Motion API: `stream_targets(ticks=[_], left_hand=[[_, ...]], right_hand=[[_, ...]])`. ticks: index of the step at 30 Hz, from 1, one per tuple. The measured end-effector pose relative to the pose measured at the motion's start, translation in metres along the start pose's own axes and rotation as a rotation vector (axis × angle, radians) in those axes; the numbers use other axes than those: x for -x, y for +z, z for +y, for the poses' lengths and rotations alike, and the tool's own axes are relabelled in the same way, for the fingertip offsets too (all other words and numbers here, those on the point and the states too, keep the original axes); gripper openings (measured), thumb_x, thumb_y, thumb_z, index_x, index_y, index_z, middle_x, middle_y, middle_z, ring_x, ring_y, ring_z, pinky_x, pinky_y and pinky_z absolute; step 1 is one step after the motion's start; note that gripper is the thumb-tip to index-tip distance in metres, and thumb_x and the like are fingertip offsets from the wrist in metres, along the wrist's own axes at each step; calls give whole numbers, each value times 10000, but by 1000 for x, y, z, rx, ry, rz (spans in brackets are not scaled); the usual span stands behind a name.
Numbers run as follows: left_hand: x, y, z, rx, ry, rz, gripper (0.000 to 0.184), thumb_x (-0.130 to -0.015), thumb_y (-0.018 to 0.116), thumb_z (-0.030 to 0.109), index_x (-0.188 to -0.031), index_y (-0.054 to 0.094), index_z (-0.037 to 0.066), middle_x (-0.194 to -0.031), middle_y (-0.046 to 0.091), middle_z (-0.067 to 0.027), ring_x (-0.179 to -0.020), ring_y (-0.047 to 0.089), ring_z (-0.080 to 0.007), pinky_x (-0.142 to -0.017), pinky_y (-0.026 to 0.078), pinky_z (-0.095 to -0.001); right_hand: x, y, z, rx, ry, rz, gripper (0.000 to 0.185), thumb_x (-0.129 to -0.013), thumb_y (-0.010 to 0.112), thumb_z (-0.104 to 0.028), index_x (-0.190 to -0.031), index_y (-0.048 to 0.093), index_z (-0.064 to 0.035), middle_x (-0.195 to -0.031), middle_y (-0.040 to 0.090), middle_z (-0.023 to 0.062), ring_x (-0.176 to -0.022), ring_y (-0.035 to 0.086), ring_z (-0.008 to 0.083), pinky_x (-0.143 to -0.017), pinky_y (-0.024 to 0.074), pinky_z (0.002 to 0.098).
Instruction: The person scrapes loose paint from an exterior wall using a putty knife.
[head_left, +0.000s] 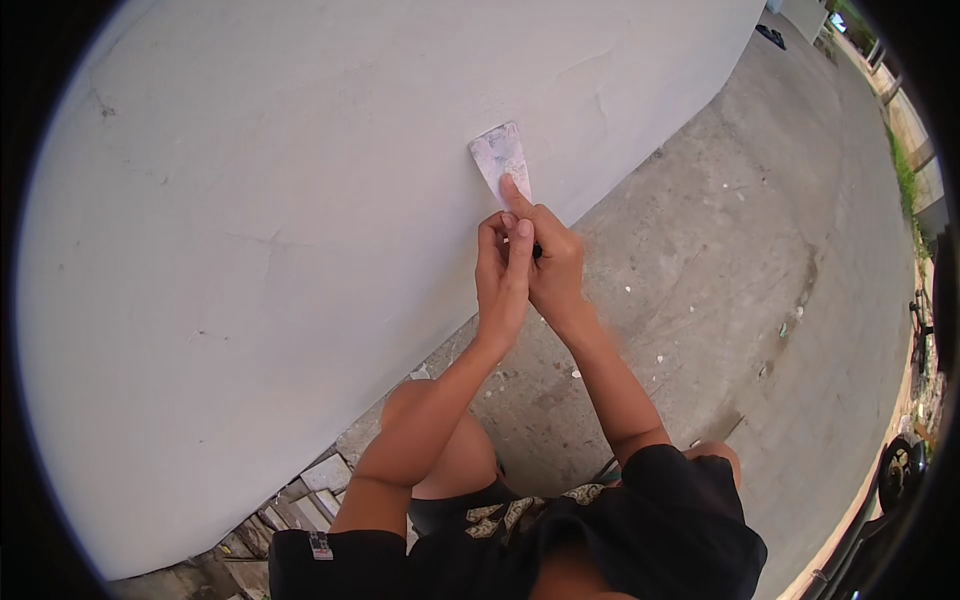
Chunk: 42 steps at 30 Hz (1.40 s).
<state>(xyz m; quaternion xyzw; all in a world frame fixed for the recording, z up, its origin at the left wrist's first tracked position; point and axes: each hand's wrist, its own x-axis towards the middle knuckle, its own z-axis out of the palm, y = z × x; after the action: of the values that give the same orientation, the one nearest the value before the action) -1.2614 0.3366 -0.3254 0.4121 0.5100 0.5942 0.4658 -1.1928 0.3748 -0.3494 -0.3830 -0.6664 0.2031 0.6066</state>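
Observation:
A putty knife point(500, 152) with a whitish, smeared metal blade has its wide edge against the white wall point(250, 180). Gripping it is my right hand point(558, 262), with one finger stretched along the blade. My left hand point(502, 285) is closed around the knife's grip, pressed against my right hand. Only a small dark bit of the handle shows between the hands; the rest is hidden. Fine cracks and small chips mark the wall around the blade.
A stained concrete floor point(680, 270) with white flecks runs along the wall's foot. Tiles and slats point(320, 478) lie by the wall at lower left. Dark sandals point(770, 37) are far off at upper right. A black wheel point(900, 473) stands at the right edge.

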Motion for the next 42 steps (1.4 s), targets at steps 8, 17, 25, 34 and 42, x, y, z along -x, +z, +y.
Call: stream_targets(ticks=[8, 17, 25, 34, 42], left_hand=[[-1, 20, 19, 198, -52, -128, 746, -1023, 330, 651, -1343, 473, -8, -1268, 521, -107, -1212, 492, -201, -1061, 379, -339], [-19, 14, 19, 327, -112, -172, 675, -1039, 269, 639, -1298, 498, 58, -1158, 537, -68, -1151, 511, -164, -1013, 401, -327], [-28, 2, 1, 436, -141, -188, 508, -1056, 417, 474, -1322, 524, 54, -1279, 560, -116, -1241, 496, -240, -1091, 361, -372], [-41, -6, -17, 511, -99, -300, 618, -1067, 298, 556, -1331, 497, 33, -1205, 569, -106, -1197, 500, -195, -1087, 356, -344], [-20, 16, -1, 250, -195, -235, 616, -1048, 257, 622, -1258, 496, 95, -1083, 518, -24, -1062, 527, -128, -936, 449, -316]], right_hand=[[-16, -15, -23, 53, 12, -66, 518, -896, 630, -36, -1382, 616, -217, -763, 599, 91, -632, 618, 229, -562, 499, 334], [-26, -13, -28, 4, -20, -49, 494, -901, 630, -31, -1356, 636, -221, -793, 622, 119, -639, 627, 251, -565, 503, 345], [-18, -9, -23, 16, -12, -17, 473, -910, 644, -41, -1346, 640, -224, -793, 636, 153, -657, 651, 274, -757, 581, 341], [-18, -12, -20, 18, 11, -31, 469, -911, 638, -27, -1343, 645, -210, -758, 627, 130, -643, 634, 263, -683, 549, 349], [-6, -10, 4, -19, 38, 3, 471, -914, 630, -6, -1353, 637, -179, -890, 693, 123, -704, 662, 227, -844, 545, 319]])
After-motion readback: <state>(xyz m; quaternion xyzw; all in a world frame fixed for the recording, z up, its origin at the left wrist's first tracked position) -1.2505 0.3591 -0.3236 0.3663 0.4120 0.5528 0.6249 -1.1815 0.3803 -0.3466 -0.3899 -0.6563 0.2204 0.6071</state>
